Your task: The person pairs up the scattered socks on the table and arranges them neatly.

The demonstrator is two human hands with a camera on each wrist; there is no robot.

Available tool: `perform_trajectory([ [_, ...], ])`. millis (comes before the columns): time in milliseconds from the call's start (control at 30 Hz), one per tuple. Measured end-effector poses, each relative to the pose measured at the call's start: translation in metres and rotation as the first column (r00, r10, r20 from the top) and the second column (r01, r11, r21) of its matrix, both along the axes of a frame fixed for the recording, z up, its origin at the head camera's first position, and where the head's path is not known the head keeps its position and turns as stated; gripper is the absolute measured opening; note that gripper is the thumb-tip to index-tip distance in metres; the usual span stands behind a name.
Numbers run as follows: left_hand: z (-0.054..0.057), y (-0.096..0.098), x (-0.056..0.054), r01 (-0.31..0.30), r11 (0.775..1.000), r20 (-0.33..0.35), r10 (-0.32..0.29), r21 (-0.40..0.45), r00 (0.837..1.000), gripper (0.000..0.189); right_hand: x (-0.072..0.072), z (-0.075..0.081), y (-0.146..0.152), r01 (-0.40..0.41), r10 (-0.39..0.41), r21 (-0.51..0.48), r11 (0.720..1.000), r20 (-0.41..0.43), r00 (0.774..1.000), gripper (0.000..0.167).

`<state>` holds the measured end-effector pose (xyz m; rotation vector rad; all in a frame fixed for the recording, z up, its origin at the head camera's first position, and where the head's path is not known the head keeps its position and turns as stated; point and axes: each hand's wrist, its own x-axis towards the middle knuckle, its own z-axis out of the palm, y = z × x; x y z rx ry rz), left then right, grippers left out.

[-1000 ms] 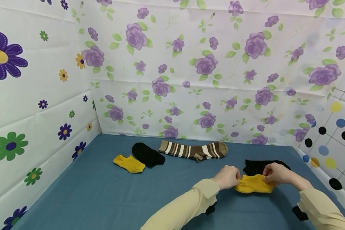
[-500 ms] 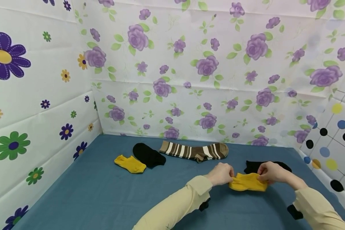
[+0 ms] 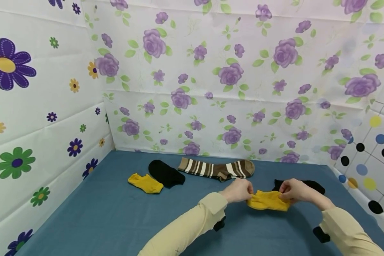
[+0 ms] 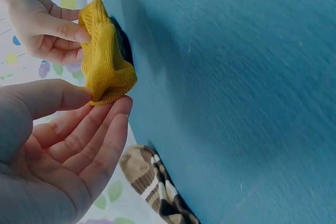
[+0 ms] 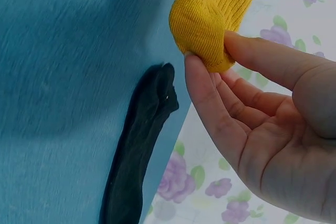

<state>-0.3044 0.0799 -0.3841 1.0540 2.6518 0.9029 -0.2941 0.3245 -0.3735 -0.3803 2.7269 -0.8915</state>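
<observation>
A yellow ribbed ankle sock [image 3: 268,200] is stretched sideways between my two hands above the blue cloth. My left hand [image 3: 238,190] pinches its left end; in the left wrist view the thumb and fingertips grip the edge of the opening. At the other end my right hand [image 3: 295,190] pinches the toe between thumb and fingers, as the right wrist view shows. Just behind the held sock lies a black sock [image 3: 313,185], partly covered by my right hand in the head view.
A second yellow sock [image 3: 145,183] lies at the left, touching a black sock [image 3: 166,173]. Along the back rests a brown, white-striped sock [image 3: 216,169]. Flower-printed sheets [image 3: 179,121] wall the blue-covered table [image 3: 121,220] at back and left, a dotted sheet [image 3: 364,170] at right.
Both hands have moved left together, carrying the yellow sock with them and uncovering more of the black sock behind. The socks lying on the table stay where they were.
</observation>
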Motion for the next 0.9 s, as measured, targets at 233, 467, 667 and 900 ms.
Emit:
perform_trajectory([
  [233, -0.002, -0.009, -0.007, -0.004, 1.0, 0.008, 0.004, 0.0, 1.0, 0.006, -0.003, 0.001, -0.01, -0.011, 0.011, -0.004, 1.0, -0.004, 1.0, 0.014],
  [467, -0.003, -0.02, -0.009, -0.008, 1.0, 0.01, 0.008, 0.007, 1.0, 0.006, -0.003, 0.0, -0.017, -0.02, 0.02, -0.021, 1.0, -0.012, 1.0, 0.015],
  [667, -0.005, -0.031, -0.011, -0.026, 0.999, 0.061, 0.025, 0.019, 0.998, 0.007, -0.004, -0.002, -0.025, -0.053, 0.052, -0.047, 0.998, -0.008, 0.999, 0.014],
  [900, -0.002, -0.042, -0.015, -0.023, 0.999, 0.095, 0.021, 0.024, 0.995, 0.007, -0.007, 0.0, -0.038, -0.042, 0.042, -0.049, 0.998, -0.009, 0.999, 0.012],
])
